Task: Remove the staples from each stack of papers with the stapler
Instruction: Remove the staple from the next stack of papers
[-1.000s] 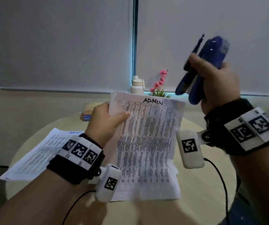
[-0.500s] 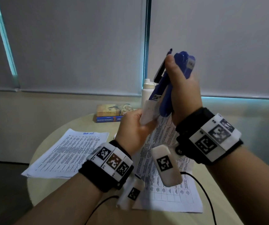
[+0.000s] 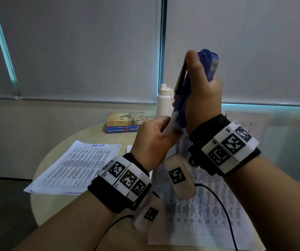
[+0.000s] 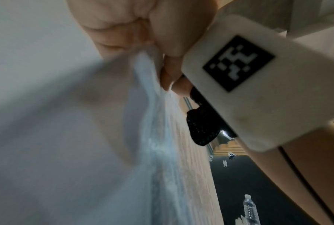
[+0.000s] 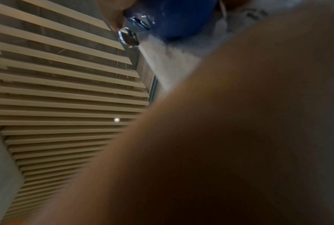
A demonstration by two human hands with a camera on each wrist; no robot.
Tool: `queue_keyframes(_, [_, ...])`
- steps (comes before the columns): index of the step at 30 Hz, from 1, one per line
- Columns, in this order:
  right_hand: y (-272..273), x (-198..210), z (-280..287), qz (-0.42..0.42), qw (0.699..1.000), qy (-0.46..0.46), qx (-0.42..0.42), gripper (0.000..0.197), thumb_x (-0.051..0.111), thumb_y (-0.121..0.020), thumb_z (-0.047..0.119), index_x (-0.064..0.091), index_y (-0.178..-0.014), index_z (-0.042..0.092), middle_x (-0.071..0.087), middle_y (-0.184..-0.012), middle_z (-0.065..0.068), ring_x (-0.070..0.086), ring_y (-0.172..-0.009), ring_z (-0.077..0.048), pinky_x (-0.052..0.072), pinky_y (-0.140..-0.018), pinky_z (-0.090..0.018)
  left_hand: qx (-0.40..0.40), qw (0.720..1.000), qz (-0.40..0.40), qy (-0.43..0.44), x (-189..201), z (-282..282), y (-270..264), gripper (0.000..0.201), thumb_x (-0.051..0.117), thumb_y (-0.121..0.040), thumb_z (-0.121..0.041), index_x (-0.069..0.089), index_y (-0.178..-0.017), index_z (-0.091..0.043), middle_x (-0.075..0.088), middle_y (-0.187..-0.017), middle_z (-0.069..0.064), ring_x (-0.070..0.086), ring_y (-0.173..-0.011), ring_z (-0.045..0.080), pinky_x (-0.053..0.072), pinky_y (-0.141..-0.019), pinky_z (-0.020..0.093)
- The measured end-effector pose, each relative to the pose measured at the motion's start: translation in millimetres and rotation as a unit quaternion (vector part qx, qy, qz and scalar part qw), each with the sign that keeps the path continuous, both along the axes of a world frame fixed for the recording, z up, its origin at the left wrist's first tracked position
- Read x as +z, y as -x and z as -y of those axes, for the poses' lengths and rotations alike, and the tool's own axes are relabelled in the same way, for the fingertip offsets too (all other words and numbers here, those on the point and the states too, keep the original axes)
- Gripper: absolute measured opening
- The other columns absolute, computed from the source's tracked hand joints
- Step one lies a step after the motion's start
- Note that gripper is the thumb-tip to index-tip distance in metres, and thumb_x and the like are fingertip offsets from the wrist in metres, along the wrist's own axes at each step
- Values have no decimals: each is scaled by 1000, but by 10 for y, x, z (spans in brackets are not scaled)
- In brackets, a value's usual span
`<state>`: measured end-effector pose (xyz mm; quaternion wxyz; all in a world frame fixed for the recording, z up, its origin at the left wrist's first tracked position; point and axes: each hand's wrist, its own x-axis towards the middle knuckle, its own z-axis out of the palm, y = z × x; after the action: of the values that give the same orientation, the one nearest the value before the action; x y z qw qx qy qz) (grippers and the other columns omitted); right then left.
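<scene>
Blue plastic marks the stapler (image 3: 185,98), which is held nearly upright above the round table (image 3: 58,153) in the head view, its lower end meeting the top corner of the held paper stack (image 3: 207,201). The right hand (image 3: 201,98) is wrapped around the stapler, thumb pressed along its side and pointing up, wrist raised. The left hand (image 3: 154,140) is lifted just below it, fingers curled and pinching the stack's top corner. A second paper stack (image 3: 75,167) lies flat on the table to the left, well apart; two books (image 3: 124,124) and a white bottle (image 3: 163,102) are seen at the far edge.

From the left wrist, curled fingers (image 4: 168,45) are seen pinching blurred paper (image 4: 154,121).

From the right wrist, a fingertip (image 5: 114,15) and the stapler's blue end (image 5: 174,19) are seen against paper (image 5: 172,60); the rest is blocked by the palm.
</scene>
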<state>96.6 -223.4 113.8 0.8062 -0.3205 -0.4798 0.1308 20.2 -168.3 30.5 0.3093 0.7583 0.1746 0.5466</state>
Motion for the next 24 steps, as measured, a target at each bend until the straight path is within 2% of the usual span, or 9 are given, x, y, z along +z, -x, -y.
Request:
queue_keyframes(3, [-27, 28, 25, -3, 1000, -1, -11, 35, 59, -89, 34, 45, -62, 16, 43, -38, 5, 45, -36, -17, 42, -41, -25, -44, 997, -44, 49, -125, -52, 28, 24, 69, -68, -33, 69, -89, -20, 72, -88, 8, 67, -81, 28, 53, -74, 57])
queue_keyframes(6, [-117, 73, 34, -40, 999, 5, -13, 33, 61, -89, 34, 47, -66, 15, 51, -44, 2, 49, -40, -18, 45, -44, -26, -49, 992, -99, 58, -306, -100, 132, 11, 71, -73, -29, 68, -79, -20, 71, -79, 4, 62, -74, 16, 54, -69, 55])
queue_keyframes(11, [-550, 109, 68, -16, 998, 60, -34, 36, 68, -72, 44, 59, -77, 10, 59, -70, -13, 60, -57, -21, 52, -53, -29, -2, 991, -81, 105, -304, -119, 301, 23, 71, -84, -23, 61, -66, -13, 57, -56, -9, 49, -51, 4, 40, -53, 22])
queue_keyframes(14, [-1122, -27, 150, 61, 978, 185, -71, 33, 63, -77, 35, 55, -89, 5, 58, -61, -13, 52, -37, -9, 39, -38, -14, 65, 987, -68, 131, -307, -233, 564, 15, 69, -85, -13, 64, -71, -17, 63, -51, -16, 55, -47, -3, 43, -50, 19])
queue_keyframes(16, [-1518, -263, 143, 165, 908, 355, -146, 31, 63, -70, 32, 53, -86, 7, 58, -46, -4, 53, -36, -13, 41, -41, -16, 105, 984, -38, 142, -328, -305, 763, 9, 71, -83, -13, 69, -75, -10, 66, -53, -11, 60, -51, 4, 47, -54, 23])
queue_keyframes(17, [-1695, -407, 119, 232, 846, 442, -185, 34, 63, -64, 34, 53, -84, 8, 59, -48, -5, 58, -45, -21, 45, -49, -23, 123, 982, -29, 140, -329, -324, 844, 9, 71, -83, -14, 70, -79, -6, 66, -54, -8, 61, -56, 9, 47, -57, 24])
queue_keyframes(21, [-2021, -988, 24, 464, 535, 670, -225, 30, 70, -74, 34, 62, -85, 8, 60, -79, -8, 55, -72, -23, 41, -64, -26, 137, 976, -32, 167, -303, -387, 1147, 14, 80, -73, -33, 71, -74, -21, 67, -57, -20, 66, -61, 1, 48, -74, 24])
queue_keyframes(22, [-2057, -1124, -3, 483, 492, 692, -214, 29, 71, -73, 34, 65, -86, 8, 62, -81, -8, 55, -74, -22, 41, -65, -25, 124, 975, -32, 180, -312, -421, 1193, 26, 83, -62, -47, 74, -75, -26, 70, -64, -22, 69, -64, 1, 50, -78, 29])
queue_keyframes(24, [-2187, -1351, -87, 494, 444, 720, -201, 25, 73, -68, 35, 66, -75, 12, 64, -80, -6, 56, -72, -22, 43, -65, -27, 108, 972, -25, 208, -353, -466, 1234, 49, 84, -40, -64, 75, -81, -38, 75, -76, -15, 72, -71, 8, 52, -83, 39])
